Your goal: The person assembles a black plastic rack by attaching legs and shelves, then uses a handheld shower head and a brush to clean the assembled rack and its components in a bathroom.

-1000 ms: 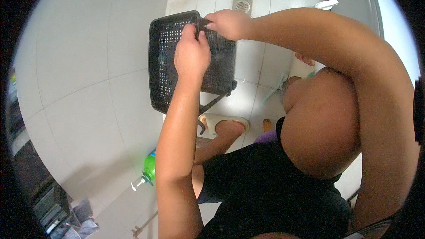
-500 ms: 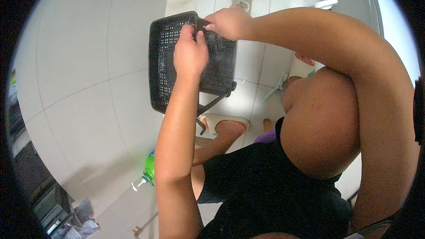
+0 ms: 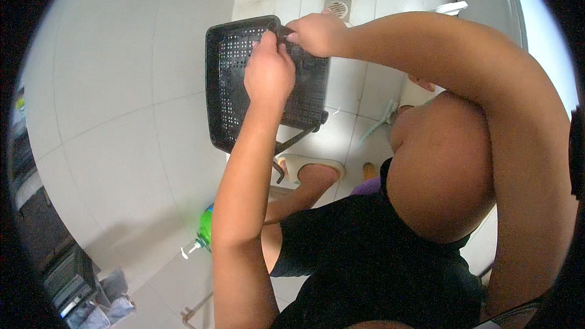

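A black plastic basket (image 3: pixel 228 116) with rows of small holes is tilted on its side, its opening turned toward the left. My left hand (image 3: pixel 269 78) is closed on the basket's rim near the far corner, thumb and fingers pressed against it. Just to the right, my right hand (image 3: pixel 318 35) is closed around the same far corner from the outer side. The spot between the two hands, where the fingertips meet the plastic, is partly hidden. A black bar (image 3: pixel 295 139) sticks out from the basket's near side.
A green bottle with a white pump (image 3: pixel 205 231) is at the lower left. Beyond my right hand lies a floor drain (image 3: pixel 337 8). My slippered foot (image 3: pixel 320 173) is close to the basket's near side. A pale green stick-like tool (image 3: pixel 381 123) lies on the tiles.
My left hand has shifted slightly right, its thumb now tucked closer to the rim. The basket and my right hand have moved a little to the right.
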Available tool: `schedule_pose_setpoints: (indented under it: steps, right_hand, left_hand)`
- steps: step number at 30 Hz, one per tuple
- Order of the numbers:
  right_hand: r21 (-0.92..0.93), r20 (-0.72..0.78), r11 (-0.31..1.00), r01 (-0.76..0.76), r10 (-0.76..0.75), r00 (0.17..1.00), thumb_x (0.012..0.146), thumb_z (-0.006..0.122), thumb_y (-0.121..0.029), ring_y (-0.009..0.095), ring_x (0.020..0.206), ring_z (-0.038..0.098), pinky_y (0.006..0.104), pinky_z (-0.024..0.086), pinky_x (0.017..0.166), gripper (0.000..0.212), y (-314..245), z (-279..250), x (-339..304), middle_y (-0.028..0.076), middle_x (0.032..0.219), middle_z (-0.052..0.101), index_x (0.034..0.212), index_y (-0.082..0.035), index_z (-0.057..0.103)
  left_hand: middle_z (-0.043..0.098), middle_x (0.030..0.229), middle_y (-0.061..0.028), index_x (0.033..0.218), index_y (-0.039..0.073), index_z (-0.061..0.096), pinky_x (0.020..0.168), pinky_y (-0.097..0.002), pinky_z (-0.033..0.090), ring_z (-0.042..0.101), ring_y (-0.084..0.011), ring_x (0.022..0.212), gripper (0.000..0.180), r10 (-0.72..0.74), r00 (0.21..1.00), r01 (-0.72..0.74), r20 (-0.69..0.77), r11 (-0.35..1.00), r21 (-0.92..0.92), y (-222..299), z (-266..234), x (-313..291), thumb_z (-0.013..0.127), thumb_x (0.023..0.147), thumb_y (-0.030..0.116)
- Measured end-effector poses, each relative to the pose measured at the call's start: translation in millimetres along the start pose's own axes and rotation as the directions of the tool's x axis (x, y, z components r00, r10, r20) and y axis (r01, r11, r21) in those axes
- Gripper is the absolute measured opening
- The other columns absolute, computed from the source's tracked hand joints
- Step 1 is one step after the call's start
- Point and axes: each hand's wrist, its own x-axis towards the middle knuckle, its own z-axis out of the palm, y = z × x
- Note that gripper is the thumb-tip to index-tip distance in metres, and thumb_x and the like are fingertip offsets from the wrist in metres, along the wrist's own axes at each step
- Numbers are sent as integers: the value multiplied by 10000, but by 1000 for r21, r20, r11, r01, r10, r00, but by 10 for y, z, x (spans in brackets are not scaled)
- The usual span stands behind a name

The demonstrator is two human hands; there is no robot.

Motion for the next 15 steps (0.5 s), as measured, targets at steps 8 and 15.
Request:
schedule_pose_setpoints:
  steps: [8, 15]
  right_hand:
    - [58, -22, 982, 180, -179, 984, 944, 602, -310, 418, 996, 697, 517, 543, 911, 360, 130, 81, 277, 229, 1028, 728, 1189, -60, 689]
    - [144, -151, 990, -1, 23, 988, 935, 596, -371, 399, 1155, 649, 463, 488, 1032, 468, 337, 111, 289, 284, 1188, 681, 1287, -72, 673]
  left_hand:
    - [645, 1234, -274, 1323, 32, 568, 1019, -484, 489, 632, -439, 1165, 508, 72, 995, -83, -64, 980, -180, -289, 76, 38, 633, 970, 392]
    - [666, 1261, -132, 1343, 15, 583, 1035, -353, 465, 614, -212, 1157, 429, -33, 982, -105, -184, 719, -687, -875, -508, -610, 643, 1015, 285]
